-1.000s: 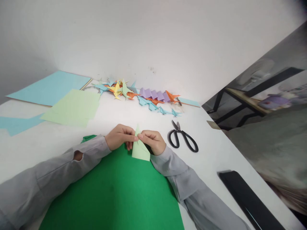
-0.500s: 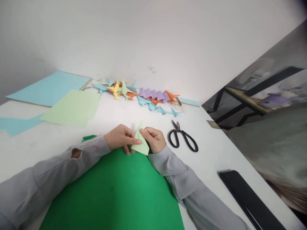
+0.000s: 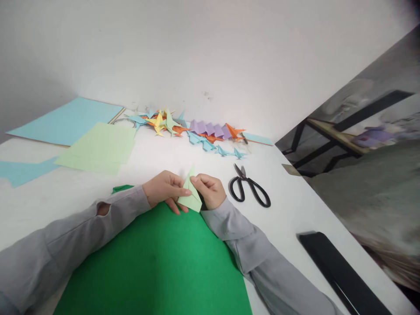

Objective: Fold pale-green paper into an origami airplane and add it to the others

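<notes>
A small folded piece of light green paper (image 3: pixel 190 200) is held upright between both hands, its narrow tip pointing away from me. My left hand (image 3: pixel 166 189) pinches its left side, thumb on the front face and the other fingers behind and below. On the right side, my right hand (image 3: pixel 211 190) grips the upper part between thumb and curled fingers. Both hands are above the far end of a green sheet (image 3: pixel 157 262) that lies over the near part of the white table.
Black-handled scissors (image 3: pixel 250 186) lie open to the right. A black case (image 3: pixel 341 271) is at the near right. Folded paper figures (image 3: pixel 210 130) line the wall. Light green sheets (image 3: pixel 96 151) and blue paper (image 3: pixel 68 120) are on the left.
The folded paper has shifted very slightly left and tilted a little in my hands. My left thumb has slid slightly left on it, and the lower left fingers have moved a little.
</notes>
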